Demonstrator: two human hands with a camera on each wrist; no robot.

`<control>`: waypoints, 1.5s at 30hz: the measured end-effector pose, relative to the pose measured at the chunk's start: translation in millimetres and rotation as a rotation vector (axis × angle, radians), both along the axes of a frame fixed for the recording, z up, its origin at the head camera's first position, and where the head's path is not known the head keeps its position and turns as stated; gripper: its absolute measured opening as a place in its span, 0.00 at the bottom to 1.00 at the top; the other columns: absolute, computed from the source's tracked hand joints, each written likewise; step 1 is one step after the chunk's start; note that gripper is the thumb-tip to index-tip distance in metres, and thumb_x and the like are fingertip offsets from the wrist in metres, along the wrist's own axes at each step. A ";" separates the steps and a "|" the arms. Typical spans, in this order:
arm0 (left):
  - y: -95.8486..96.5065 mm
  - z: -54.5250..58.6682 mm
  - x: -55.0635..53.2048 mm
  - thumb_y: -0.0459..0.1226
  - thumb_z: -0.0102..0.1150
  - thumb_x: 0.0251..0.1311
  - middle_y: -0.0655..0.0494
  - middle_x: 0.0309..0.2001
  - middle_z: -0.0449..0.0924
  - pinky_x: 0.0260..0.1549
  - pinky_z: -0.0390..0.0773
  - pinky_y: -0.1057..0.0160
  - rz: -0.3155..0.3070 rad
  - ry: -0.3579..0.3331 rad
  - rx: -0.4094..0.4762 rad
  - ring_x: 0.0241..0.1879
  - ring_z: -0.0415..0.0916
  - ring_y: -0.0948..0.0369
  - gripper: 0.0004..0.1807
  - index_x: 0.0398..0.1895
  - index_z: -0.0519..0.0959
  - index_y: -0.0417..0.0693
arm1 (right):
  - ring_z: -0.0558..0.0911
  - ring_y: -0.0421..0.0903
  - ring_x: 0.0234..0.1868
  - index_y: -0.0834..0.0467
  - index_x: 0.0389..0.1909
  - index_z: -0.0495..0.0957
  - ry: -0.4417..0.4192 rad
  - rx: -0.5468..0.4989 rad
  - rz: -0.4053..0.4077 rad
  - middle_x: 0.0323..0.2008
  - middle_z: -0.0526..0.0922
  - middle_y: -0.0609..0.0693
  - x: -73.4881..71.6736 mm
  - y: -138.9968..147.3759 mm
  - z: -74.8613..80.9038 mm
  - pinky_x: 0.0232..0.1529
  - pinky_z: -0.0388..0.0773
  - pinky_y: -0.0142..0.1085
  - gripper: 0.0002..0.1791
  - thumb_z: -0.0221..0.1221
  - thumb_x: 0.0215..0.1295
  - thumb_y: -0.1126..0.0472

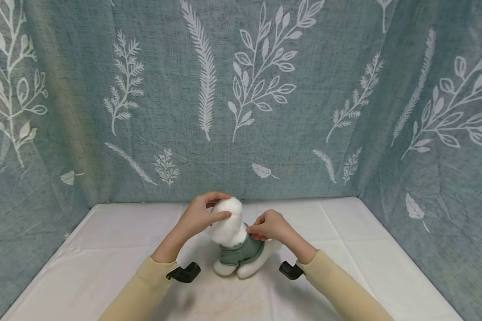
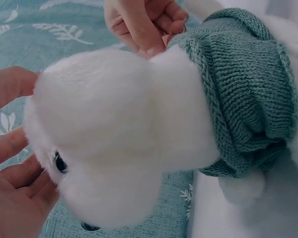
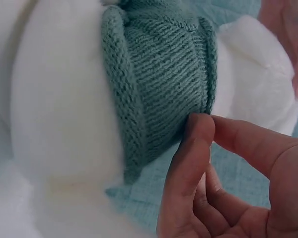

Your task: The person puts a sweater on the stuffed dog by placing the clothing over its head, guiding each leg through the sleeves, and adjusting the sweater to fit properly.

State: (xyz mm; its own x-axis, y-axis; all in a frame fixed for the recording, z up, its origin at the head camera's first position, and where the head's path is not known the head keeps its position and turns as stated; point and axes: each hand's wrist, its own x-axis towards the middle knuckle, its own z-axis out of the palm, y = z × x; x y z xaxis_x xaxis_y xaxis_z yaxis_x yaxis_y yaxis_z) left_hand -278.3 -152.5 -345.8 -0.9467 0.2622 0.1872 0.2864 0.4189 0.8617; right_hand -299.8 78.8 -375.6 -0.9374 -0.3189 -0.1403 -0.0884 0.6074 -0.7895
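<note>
A white plush dog (image 1: 230,227) sits upright on the table, its head turned to the left. Round its body is a green knitted sweater (image 1: 243,252) with rolled edges. My left hand (image 1: 197,215) holds the head, thumb on the near side and fingers curved round the far side. In the left wrist view the toy's dark eye (image 2: 61,162) shows between that hand and the muzzle. With thumb and forefinger, my right hand (image 3: 228,173) pinches the sweater's neck edge at the back of the neck.
A white cloth covers the table (image 1: 124,249). Behind it and at both sides hangs a blue-green curtain (image 1: 164,89) with white leaf patterns. Black wrist straps with cameras (image 1: 186,273) jut out below both of my wrists.
</note>
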 end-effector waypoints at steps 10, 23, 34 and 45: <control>3.0 0.8 1.6 0.45 0.67 0.55 0.53 0.62 0.71 0.35 0.78 0.58 0.001 0.003 0.003 0.61 0.69 0.49 0.22 0.55 0.77 0.60 | 0.80 0.37 0.22 0.63 0.30 0.85 -0.158 -0.162 -0.075 0.21 0.83 0.48 -1.1 -5.1 -2.7 0.28 0.80 0.30 0.10 0.62 0.60 0.59; -27.5 -20.6 -43.8 0.51 0.43 0.71 0.43 0.64 0.68 0.62 0.67 0.51 -0.165 -0.159 0.165 0.64 0.65 0.48 0.27 0.64 0.69 0.42 | 0.85 0.43 0.28 0.62 0.43 0.78 0.098 -0.213 -0.052 0.31 0.84 0.53 31.5 -10.9 22.6 0.32 0.83 0.38 0.21 0.56 0.66 0.46; -32.6 -43.7 -43.1 0.53 0.44 0.70 0.41 0.66 0.63 0.52 0.74 0.58 -0.219 -0.284 0.285 0.55 0.71 0.61 0.33 0.69 0.61 0.41 | 0.76 0.41 0.28 0.56 0.44 0.65 0.264 -0.086 -0.092 0.31 0.78 0.49 51.4 -52.8 4.8 0.26 0.73 0.34 0.32 0.60 0.56 0.34; -41.8 -46.8 -21.1 0.45 0.49 0.69 0.59 0.49 0.76 0.50 0.72 0.58 -0.130 -0.128 0.308 0.47 0.73 0.65 0.22 0.56 0.72 0.37 | 0.81 0.47 0.41 0.57 0.51 0.71 0.236 -0.204 -0.102 0.42 0.80 0.53 42.8 -41.8 -2.2 0.38 0.79 0.37 0.31 0.66 0.53 0.41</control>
